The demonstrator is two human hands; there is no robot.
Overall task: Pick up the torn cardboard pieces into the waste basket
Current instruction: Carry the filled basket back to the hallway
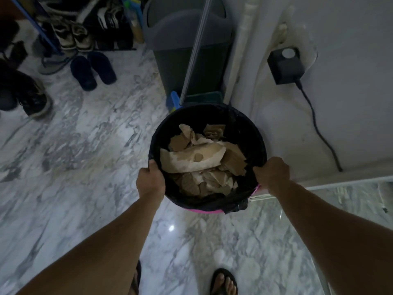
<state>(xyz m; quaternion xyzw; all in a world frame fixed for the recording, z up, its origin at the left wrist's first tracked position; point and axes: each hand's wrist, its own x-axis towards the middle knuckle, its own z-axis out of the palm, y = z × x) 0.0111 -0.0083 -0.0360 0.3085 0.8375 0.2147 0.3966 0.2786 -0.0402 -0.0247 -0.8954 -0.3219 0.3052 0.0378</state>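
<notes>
A round pink waste basket lined with a black bag sits in the middle of the view, above the marble floor. Several torn brown cardboard pieces fill its inside. My left hand is closed over the basket's left rim. My right hand is closed over the right rim. Both arms reach forward from the bottom of the frame.
A tall grey bin with a metal pole leaning on it stands just behind the basket. Shoes and dark slippers lie at the back left. A black adapter with its cable hangs on the white wall at right. My sandalled feet are at the bottom.
</notes>
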